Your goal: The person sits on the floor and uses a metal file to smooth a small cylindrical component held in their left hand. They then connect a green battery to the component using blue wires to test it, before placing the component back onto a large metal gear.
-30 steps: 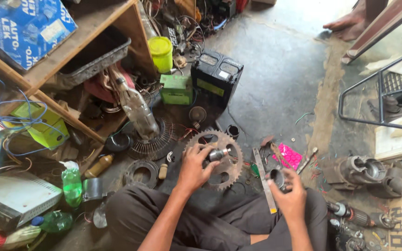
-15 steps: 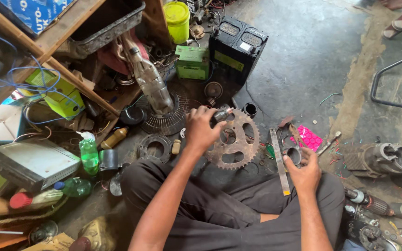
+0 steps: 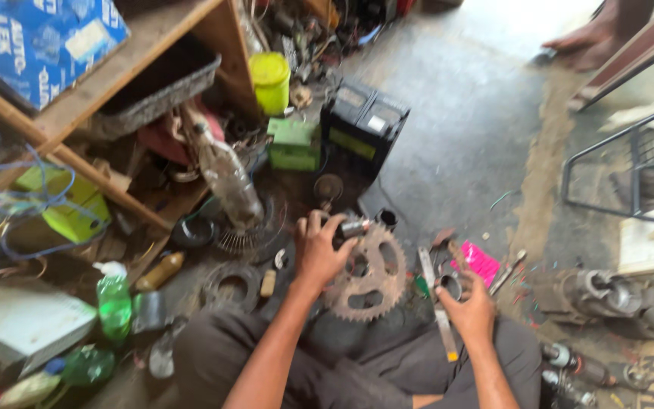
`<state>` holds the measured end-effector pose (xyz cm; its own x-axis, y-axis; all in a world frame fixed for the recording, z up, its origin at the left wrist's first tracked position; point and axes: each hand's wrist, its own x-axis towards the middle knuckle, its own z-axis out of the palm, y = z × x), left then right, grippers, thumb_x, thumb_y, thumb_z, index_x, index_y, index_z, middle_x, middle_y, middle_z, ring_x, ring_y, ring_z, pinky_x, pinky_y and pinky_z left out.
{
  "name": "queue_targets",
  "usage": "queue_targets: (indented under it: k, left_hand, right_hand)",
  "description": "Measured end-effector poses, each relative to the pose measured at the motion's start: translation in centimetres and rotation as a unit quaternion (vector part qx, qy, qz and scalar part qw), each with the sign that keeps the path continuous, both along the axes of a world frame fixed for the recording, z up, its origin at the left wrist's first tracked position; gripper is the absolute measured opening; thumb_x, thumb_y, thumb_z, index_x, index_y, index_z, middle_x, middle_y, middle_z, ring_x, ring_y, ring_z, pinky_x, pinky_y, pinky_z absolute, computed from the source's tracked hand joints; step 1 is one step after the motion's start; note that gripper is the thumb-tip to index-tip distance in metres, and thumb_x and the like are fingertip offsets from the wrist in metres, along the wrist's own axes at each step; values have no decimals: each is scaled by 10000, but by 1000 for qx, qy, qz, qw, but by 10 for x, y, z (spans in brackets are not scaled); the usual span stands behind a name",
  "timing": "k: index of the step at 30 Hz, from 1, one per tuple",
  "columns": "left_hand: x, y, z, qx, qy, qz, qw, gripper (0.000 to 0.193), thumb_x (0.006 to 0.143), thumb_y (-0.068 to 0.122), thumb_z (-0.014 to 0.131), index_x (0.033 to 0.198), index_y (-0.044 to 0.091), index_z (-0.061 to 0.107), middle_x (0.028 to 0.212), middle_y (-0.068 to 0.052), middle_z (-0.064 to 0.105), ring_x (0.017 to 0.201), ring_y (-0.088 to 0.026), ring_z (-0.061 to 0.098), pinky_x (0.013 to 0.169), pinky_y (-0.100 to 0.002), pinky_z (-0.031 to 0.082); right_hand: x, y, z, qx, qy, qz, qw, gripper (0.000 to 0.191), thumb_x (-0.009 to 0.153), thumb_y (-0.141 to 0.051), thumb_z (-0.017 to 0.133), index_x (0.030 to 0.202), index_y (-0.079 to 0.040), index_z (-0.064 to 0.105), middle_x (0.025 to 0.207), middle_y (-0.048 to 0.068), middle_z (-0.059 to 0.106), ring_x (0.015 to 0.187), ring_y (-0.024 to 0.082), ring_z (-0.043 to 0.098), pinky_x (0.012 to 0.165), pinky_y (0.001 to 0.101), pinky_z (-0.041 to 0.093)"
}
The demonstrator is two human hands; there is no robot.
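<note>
Sprocket (image 3: 369,276) on floor, unmounted; left hand (image 3: 319,254) grasps small cylinder (image 3: 353,227) above; right hand (image 3: 467,307) apparently clasps ring (image 3: 448,286).

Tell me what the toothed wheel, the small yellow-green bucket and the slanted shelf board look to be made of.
Toothed wheel: metal, probably steel, with a dull brown, rusty-looking finish and cut-out openings. Left hand holds it.
Small yellow-green bucket: likely plastic, with smooth, evenly bright colour.
Shelf board: wood, bare and worn, tan with a grainy look.
</note>
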<state>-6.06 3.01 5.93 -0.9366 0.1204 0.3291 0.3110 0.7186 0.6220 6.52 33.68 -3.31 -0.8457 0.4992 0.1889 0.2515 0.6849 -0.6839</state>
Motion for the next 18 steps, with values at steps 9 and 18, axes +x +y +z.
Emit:
queue_targets:
  k: [9, 18]
  left_hand:
    - [5, -2, 14, -42, 41, -27, 998, 465, 782, 332, 816, 1189, 150, 685, 1115, -104, 569, 1075, -332, 523, 970, -483, 392]
    - [17, -15, 16, -17, 74, -3, 997, 475, 832, 382, 805, 1147, 57, 660, 1124, -111, 588, 1071, -319, 546, 995, -474, 398]
  right_hand:
    - [-28, -1, 18, 115, -222, -71, 966, 857, 697, -404, 859, 1404, -83, 496, 1335, 236, 601, 1219, 432, 597, 992, 514, 493]
    - [-38, -14, 37, 184, -157, -97, 966, 627, 805, -404, 828, 1294, -90, 591, 1270, 222, 608, 1217, 414, 567, 976, 557, 451]
